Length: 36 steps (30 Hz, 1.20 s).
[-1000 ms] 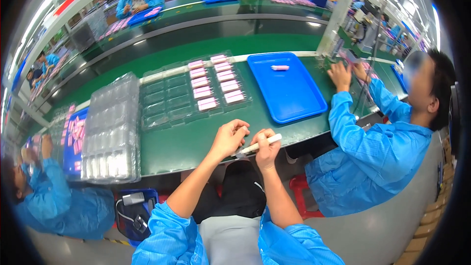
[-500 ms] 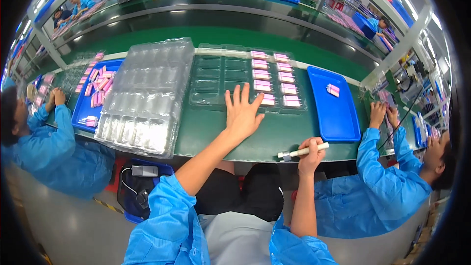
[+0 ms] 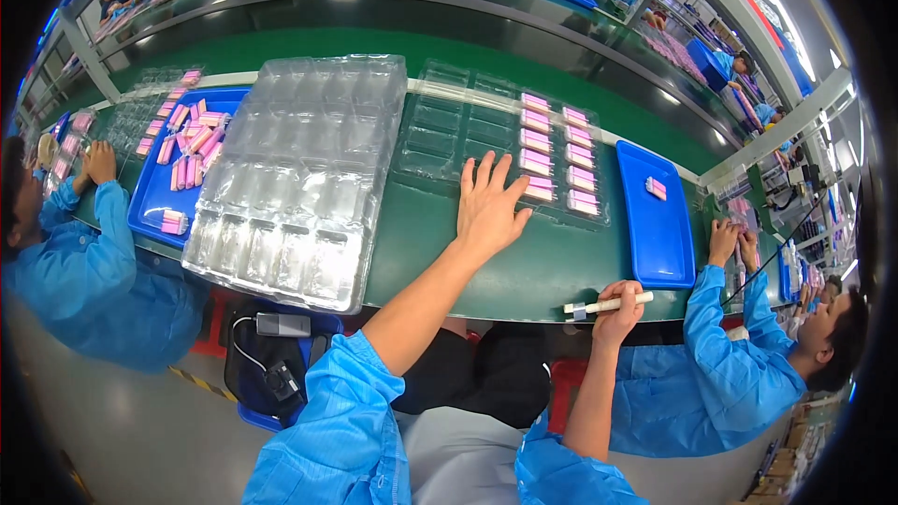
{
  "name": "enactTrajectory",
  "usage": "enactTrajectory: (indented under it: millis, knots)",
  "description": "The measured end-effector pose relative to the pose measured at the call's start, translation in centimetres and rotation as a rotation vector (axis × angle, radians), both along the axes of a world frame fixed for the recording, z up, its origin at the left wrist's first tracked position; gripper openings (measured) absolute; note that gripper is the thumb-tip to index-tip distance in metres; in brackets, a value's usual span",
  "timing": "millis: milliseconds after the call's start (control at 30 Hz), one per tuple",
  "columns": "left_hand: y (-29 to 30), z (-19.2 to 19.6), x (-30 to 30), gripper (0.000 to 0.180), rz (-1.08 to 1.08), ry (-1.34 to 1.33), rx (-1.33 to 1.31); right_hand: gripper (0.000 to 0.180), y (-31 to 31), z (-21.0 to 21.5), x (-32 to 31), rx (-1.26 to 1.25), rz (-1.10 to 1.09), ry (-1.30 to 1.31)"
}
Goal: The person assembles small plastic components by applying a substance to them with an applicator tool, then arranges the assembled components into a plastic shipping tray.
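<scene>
My left hand [image 3: 492, 213] lies with its fingers spread over the near edge of a clear plastic tray [image 3: 435, 117]. Its fingertips are close to the nearest block in one of two columns of pink-and-white rectangular blocks [image 3: 536, 141]. The tray's left compartments hold no blocks. Down at the bench's front edge, my right hand [image 3: 615, 320] is closed around a cream-white pen-shaped tool [image 3: 631, 300] with a grey band near its left end. The tool is held roughly level, apart from the tray.
A tall stack of clear plastic trays [image 3: 297, 178] stands left of my left arm. Beyond it, a blue tray [image 3: 150, 196] holds a heap of pink blocks. Another blue tray [image 3: 655, 243] at right holds one block. Co-workers in blue sit on both sides [image 3: 75, 252] [image 3: 748, 346].
The whole view has shifted, so bench, trays and hands appear farther right. My left hand keeps its spread pose at the tray, and my right hand still grips the pen-shaped tool.
</scene>
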<state>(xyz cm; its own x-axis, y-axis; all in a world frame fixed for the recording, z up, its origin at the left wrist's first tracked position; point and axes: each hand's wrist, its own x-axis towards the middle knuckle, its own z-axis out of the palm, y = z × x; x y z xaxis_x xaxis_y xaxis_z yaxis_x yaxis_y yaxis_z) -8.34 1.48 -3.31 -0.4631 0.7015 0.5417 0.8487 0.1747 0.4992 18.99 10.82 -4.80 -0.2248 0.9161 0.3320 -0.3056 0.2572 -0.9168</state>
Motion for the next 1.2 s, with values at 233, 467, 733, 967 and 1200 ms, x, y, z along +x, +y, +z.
enactTrajectory:
  millis: [233,467,733,967,1200]
  knots:
    - [-0.1,0.0,-0.1,0.049,-0.006,-0.02,0.014,0.024,0.0,-0.1,-0.1,-0.01,0.017,-0.04]
    - [0.6,0.4,0.2,0.048,0.004,0.061,-0.033,0.025,0.0,0.0,0.0,-0.018,0.007,-0.004]
    - [1.5,0.4,0.7,0.066,0.056,0.135,-0.13,0.026,0.0,0.4,-0.2,-0.121,0.149,-0.024]
    - [13.1,7.0,7.0,0.051,-0.315,0.231,0.04,0.02,-0.5,0.6,0.7,-0.202,0.231,-0.013]
    - [28.4,5.2,11.8,0.051,-0.563,0.339,-0.035,0.022,-0.1,0.9,0.7,-0.057,0.165,-0.085]
